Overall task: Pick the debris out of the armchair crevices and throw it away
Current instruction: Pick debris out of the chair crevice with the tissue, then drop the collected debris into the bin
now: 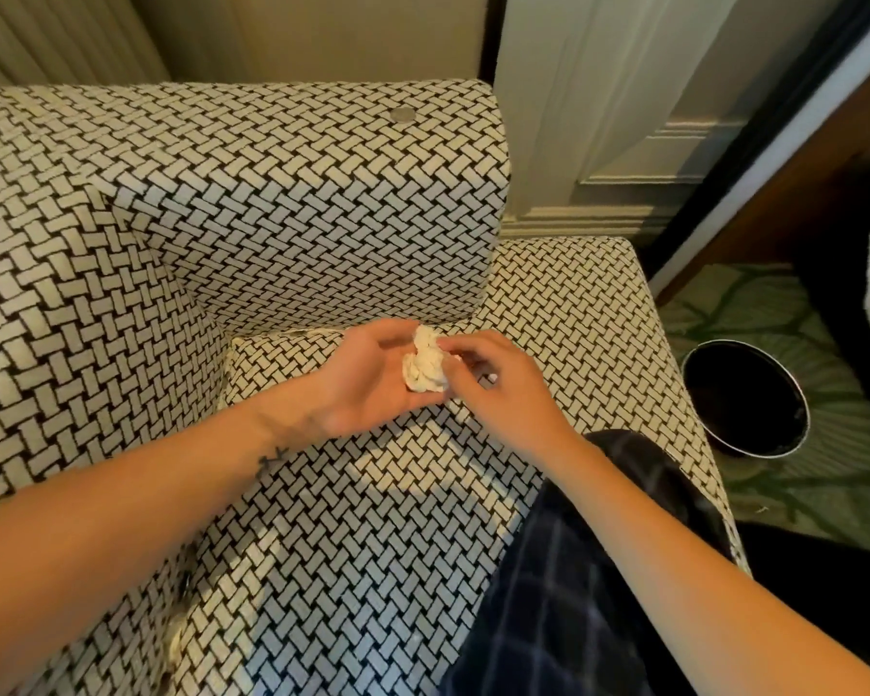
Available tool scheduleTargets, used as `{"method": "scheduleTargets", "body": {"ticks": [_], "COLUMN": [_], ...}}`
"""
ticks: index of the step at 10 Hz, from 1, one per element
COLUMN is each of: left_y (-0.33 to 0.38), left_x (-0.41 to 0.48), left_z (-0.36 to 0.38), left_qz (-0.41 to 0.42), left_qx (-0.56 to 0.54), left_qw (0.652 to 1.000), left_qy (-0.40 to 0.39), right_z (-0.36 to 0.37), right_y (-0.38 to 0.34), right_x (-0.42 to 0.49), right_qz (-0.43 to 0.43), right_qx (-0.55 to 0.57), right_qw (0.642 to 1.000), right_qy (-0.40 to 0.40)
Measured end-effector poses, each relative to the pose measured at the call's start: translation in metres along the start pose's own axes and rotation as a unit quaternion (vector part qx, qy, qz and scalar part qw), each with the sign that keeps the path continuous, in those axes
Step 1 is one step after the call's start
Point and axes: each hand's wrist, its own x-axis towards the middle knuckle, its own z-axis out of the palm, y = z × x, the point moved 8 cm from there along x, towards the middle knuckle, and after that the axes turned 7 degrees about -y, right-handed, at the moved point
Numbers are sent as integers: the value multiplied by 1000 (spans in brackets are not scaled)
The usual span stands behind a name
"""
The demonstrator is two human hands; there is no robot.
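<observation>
A black-and-white woven-pattern armchair [292, 203] fills the view. Over the seat's back right corner, my left hand [372, 379] lies palm up with a crumpled white tissue wad [425, 366] resting in it, fingers loosely cupped around it. My right hand [498, 384] pinches the right side of the same wad with its fingertips. More pale crumpled bits [174, 640] show in the crevice between the seat and the left arm, near the front. A small round grey thing [403, 114], perhaps a coin, lies on top of the backrest.
A round black waste bin [744, 396] stands on the green patterned carpet [834, 474] just right of the chair. My leg in dark checked cloth [573, 595] rests on the seat's right front. White panelled wall and a dark frame rise behind.
</observation>
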Motion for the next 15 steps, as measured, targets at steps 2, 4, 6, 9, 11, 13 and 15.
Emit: {"method": "scheduleTargets", "body": {"ticks": [2,4,6,9,11,13,15], "left_y": [-32,-54,-92,-160,-192,-229,-255], "left_x": [13,66,134,276,382,446,468], "left_z": [76,166,233,257,249,230,217], "left_qz": [26,47,22,1,-9,-77,-131], "left_qx": [28,109,139,130,211,102,21], "left_qw": [999,993,990,991,975,988,983], "left_qy": [-12,-15,-15,17,64,89,126], "right_z": [-67,-176,-262,-338,-368,-385,-384], "right_y": [-10,1,47,180,284,344,369], "right_x": [-56,-110,-139,-139,-125,-114,-116], "right_qz": [10,18,49,181,271,375,407], "right_qx": [-51,-44,-15,75,187,281,310], "right_qw": [998,990,985,960,909,842,819], "right_qy": [28,130,165,201,255,267,260]}}
